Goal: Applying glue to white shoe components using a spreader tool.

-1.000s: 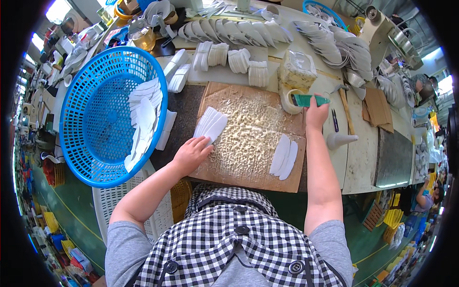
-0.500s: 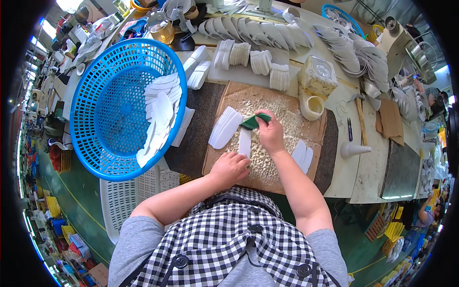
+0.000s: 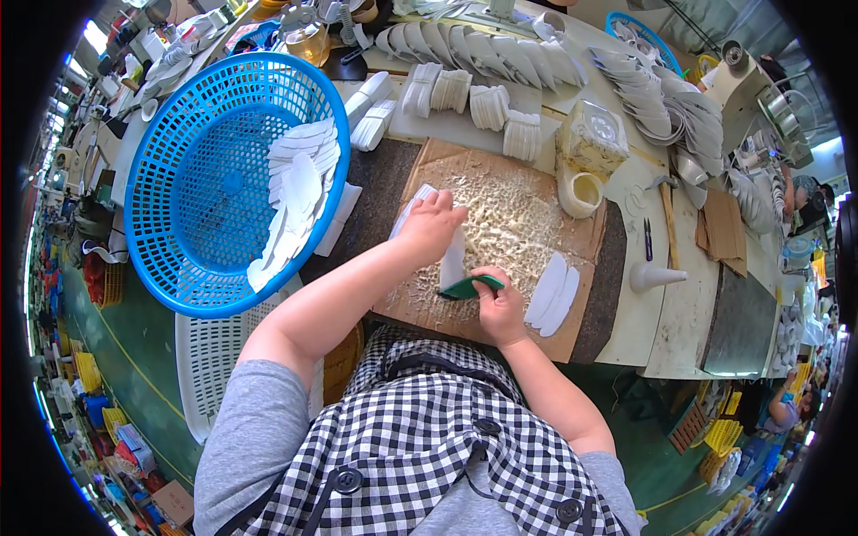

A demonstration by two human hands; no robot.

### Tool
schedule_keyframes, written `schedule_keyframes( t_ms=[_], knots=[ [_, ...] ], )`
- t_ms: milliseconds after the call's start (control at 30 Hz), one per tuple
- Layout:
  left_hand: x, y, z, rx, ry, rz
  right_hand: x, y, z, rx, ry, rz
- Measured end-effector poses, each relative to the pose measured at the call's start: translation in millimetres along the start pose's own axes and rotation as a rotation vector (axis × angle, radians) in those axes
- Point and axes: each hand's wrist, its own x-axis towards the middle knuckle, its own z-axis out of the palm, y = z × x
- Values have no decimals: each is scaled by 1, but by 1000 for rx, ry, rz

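Note:
My right hand (image 3: pixel 502 311) grips a flat green glue spreader (image 3: pixel 466 288) near the front of the cardboard sheet (image 3: pixel 536 205). The spreader's edge lies at the near end of a white strip (image 3: pixel 453 257). My left hand (image 3: pixel 433 230) lies over the far end of that strip with its fingers stretched out, holding nothing that I can see. Partly hidden behind this hand is a stack of white pieces (image 3: pixel 407 214). To the right of my right hand, several rounded white pieces (image 3: pixel 552 295) lie overlapping on the cardboard, whose middle is crusted with lumpy cream residue.
A big blue basket (image 3: pixel 143 223) with white pieces stands at the left. Bundled white pieces (image 3: pixel 488 108) line the board's far side. A crusted square container (image 3: pixel 592 138) and a round pot (image 3: pixel 581 195) stand at the back right, near a hammer (image 3: pixel 668 219) and pen (image 3: pixel 647 239).
My right hand has drawn the green spreader toward me along the strip. My left hand has moved from the strip's near end to its far end. More white pieces show at the right.

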Motion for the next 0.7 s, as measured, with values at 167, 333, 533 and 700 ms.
schedule_keyframes(
  t_ms=[167, 333, 533, 700],
  knots=[
    [-11, 20, -51, -437, 3, -14, -31, 5, -50, 27, 9, 323],
    [-15, 84, -37, -286, 501, 455, -36, 27, -130, 212, 573, 302],
    [-34, 123, 66, -63, 145, 656, 0, 32, -128, 162, 589, 161],
    [-36, 133, 61, -30, 52, 631, 15, 52, -112, -175, 450, -111]
  ],
)
